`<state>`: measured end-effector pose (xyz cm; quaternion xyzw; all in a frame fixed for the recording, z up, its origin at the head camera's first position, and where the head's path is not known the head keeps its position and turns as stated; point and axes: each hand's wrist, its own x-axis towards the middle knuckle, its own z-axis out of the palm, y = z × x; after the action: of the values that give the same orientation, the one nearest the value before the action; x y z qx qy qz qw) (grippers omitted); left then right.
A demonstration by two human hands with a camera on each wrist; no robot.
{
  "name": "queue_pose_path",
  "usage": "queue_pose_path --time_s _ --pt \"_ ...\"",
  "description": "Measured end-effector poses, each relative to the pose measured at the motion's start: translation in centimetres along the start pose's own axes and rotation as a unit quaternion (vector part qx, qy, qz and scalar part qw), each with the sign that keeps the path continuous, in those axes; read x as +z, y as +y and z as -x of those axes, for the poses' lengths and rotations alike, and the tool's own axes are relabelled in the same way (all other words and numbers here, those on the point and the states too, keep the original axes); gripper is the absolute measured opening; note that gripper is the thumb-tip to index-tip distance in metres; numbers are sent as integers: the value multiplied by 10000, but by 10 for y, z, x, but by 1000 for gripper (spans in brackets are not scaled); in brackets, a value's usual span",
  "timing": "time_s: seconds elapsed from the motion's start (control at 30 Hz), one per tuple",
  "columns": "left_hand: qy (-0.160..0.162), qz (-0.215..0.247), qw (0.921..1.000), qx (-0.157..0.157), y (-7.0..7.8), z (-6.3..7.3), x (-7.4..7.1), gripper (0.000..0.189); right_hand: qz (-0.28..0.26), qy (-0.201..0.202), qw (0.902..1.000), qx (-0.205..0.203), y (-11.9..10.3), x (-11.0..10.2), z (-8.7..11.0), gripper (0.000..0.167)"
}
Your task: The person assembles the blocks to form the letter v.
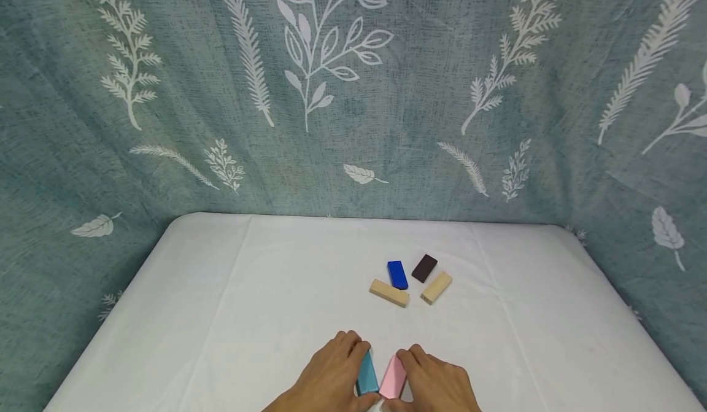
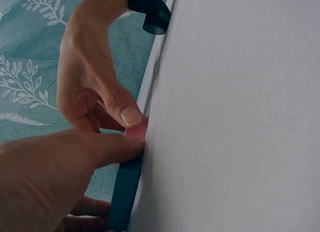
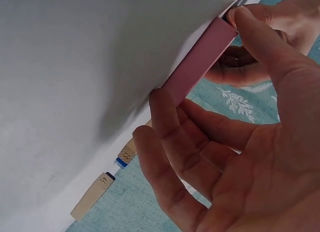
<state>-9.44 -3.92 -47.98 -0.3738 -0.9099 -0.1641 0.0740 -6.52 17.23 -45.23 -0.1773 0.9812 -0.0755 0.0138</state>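
Observation:
Near the front of the white table, my left hand [image 1: 332, 372] grips a teal block [image 1: 367, 375] between thumb and fingers. Beside it my right hand [image 1: 436, 380] pinches a pink block [image 1: 393, 377] by its ends. The near ends of the two blocks meet or almost meet, while their far ends stand apart. In the left wrist view the teal block [image 2: 125, 194] shows its long side, and both thumbs come close together at the pink block [image 2: 136, 132]. The right wrist view shows the pink block [image 3: 200, 62] lengthwise, low against the white cloth.
Farther back on the white table [image 1: 276, 295] lie a blue block [image 1: 397, 275], a dark brown block [image 1: 424, 268] and two plain wooden blocks, one on the left [image 1: 389, 293] and one on the right [image 1: 437, 288]. A green leaf-patterned curtain [image 1: 409, 93] hangs behind.

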Motion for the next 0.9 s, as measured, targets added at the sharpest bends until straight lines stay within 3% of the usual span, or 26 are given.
queue_pose_path --time_s 0.33,0.63,0.9 --pt "148 -142 9997 127 -1 1 0 72 -100 -61 9998 177 5 -7 2 82" --pt "-74 -59 10000 25 2 -2 -6 72 -425 -14 9947 932 19 -26 -3 89" --pt "-415 -66 9986 330 5 -3 -11 57 -456 -100 9880 1470 40 -37 -10 86"
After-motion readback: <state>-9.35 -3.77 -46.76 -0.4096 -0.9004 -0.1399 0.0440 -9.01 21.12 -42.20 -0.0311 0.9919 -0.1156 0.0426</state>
